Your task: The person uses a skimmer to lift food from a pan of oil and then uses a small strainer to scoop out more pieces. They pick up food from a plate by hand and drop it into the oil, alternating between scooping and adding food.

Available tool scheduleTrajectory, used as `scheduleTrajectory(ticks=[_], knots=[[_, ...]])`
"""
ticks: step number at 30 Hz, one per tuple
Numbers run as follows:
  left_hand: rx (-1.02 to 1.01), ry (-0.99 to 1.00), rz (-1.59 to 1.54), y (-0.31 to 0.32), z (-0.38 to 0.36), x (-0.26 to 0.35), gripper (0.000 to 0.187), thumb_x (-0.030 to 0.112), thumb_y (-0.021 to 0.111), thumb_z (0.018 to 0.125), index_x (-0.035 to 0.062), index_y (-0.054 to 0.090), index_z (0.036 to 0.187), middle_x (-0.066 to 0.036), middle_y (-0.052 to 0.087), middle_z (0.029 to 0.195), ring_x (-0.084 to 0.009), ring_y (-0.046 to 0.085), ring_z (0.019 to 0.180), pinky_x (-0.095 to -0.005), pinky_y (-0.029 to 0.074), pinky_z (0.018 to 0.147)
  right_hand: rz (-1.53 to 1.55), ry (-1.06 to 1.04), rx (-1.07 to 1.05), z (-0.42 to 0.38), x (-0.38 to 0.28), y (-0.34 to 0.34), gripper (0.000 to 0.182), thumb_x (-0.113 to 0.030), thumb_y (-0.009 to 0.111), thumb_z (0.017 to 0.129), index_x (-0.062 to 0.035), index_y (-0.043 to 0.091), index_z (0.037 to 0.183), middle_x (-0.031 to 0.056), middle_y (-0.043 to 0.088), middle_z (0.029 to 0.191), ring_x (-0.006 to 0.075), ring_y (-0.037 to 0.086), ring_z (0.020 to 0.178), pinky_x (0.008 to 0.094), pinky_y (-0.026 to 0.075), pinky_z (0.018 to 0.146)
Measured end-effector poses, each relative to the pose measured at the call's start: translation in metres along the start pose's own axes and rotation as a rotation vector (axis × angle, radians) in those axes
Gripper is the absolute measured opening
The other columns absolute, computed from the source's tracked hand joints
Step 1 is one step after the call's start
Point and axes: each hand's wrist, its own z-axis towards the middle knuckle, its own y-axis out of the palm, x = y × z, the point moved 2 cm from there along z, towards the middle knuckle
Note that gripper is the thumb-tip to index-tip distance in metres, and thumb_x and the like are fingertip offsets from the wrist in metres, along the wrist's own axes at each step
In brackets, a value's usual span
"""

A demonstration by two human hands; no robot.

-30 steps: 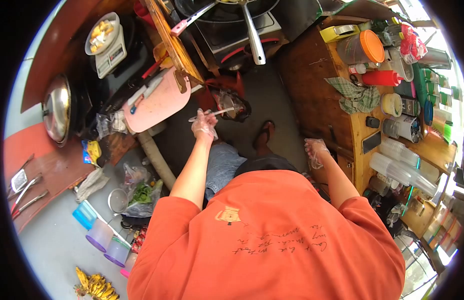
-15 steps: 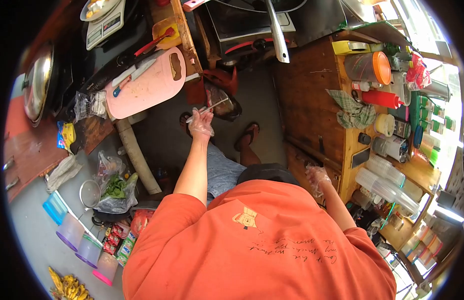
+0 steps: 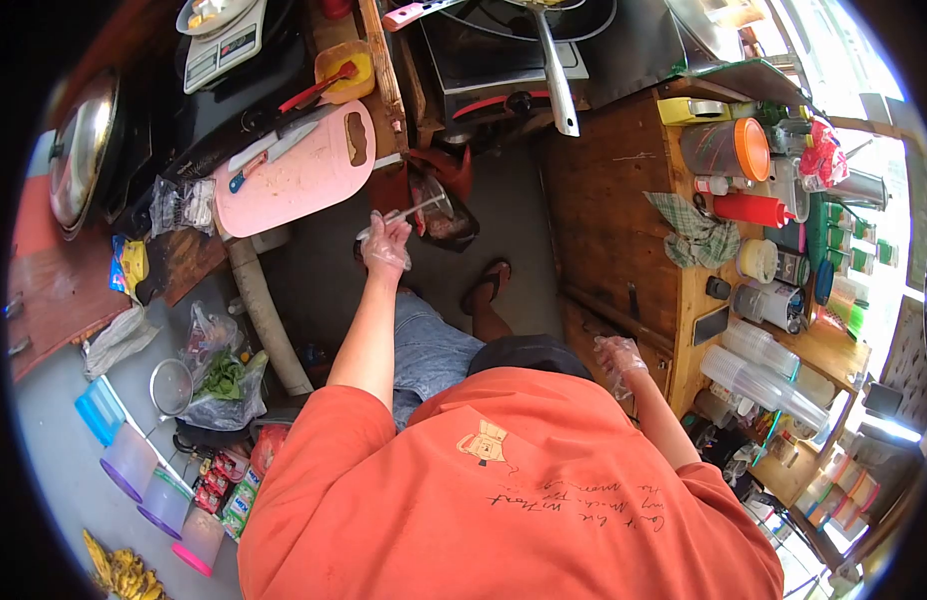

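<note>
My left hand (image 3: 388, 246), in a clear plastic glove, is closed round a thin pale tool with a short crosspiece at its tip (image 3: 424, 207); its exact kind is hard to make out. The tip points over a red bin (image 3: 392, 188) lined with a dark plastic bag (image 3: 452, 232). Up and left of this hand, a pink cutting board (image 3: 294, 175) carries a knife (image 3: 269, 155). My right hand (image 3: 620, 362), gloved too, hangs beside the wooden cabinet with its fingers loosely bent and apart, nothing seen in them.
A pan handle (image 3: 558, 80) sticks out over the stove's front edge. On the left are a kitchen scale (image 3: 224, 50) and a yellow container (image 3: 346, 72). The right-hand counter holds a cloth (image 3: 699, 235), a red bottle (image 3: 752, 209), and stacked plastic cups (image 3: 754, 380).
My left hand has shifted slightly left with the tool still in it. My right hand has moved a little left. The whole view has shifted slightly.
</note>
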Motion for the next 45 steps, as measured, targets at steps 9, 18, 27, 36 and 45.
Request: scheduleTrajectory(ticks=[9,18,27,36,45], knots=[[-0.072,0.016,-0.029,0.023,-0.009,0.006,0.039,0.037,0.059,0.096,-0.0001,0.061,0.108,-0.012,0.069,0.088,-0.0185,0.065,0.071,-0.0327,0.058,0.067,0.030,0.080,0.021,-0.001,0.011,-0.005,0.031,-0.033,0.067,0.088,-0.0017,0.065,0.087,0.0067,0.057,0.061,0.0171,0.051,0.050,0.0328,0.041,0.049],[0.004,0.073,0.034,0.030,-0.014,0.015,0.043,0.037,0.059,0.096,-0.0048,0.064,0.105,-0.010,0.067,0.076,-0.0172,0.064,0.064,-0.0291,0.059,0.063,-0.045,0.008,-0.014,0.006,0.001,-0.003,0.036,-0.036,0.066,0.088,-0.0003,0.066,0.089,0.0096,0.062,0.069,0.0198,0.055,0.055,0.0333,0.046,0.053],[-0.007,0.127,0.037,0.022,-0.014,0.019,0.044,0.038,0.060,0.095,-0.0052,0.062,0.104,-0.011,0.068,0.077,-0.0205,0.065,0.067,-0.0322,0.058,0.064,0.010,0.025,-0.029,0.009,0.004,-0.003,0.034,-0.035,0.067,0.087,-0.0016,0.066,0.089,0.0086,0.061,0.069,0.0190,0.054,0.056,0.0329,0.045,0.053],[0.043,0.158,0.101,0.030,-0.018,0.021,0.048,0.039,0.061,0.095,-0.0072,0.061,0.107,-0.012,0.067,0.075,-0.0206,0.064,0.061,-0.0318,0.058,0.063,0.063,0.027,-0.018,0.007,0.007,-0.011,0.030,-0.033,0.067,0.088,-0.0028,0.066,0.086,0.0063,0.058,0.064,0.0173,0.053,0.053,0.0330,0.043,0.051],[-0.319,0.233,0.579,0.154,-0.160,0.082,0.036,0.029,0.059,0.098,-0.0066,0.062,0.099,-0.014,0.067,0.073,-0.0200,0.067,0.062,-0.0332,0.060,0.055,-0.143,-0.095,-0.033,0.025,-0.002,-0.022,0.034,-0.035,0.062,0.089,-0.0020,0.070,0.091,0.0113,0.069,0.076,0.0231,0.064,0.070,0.0362,0.050,0.064]])
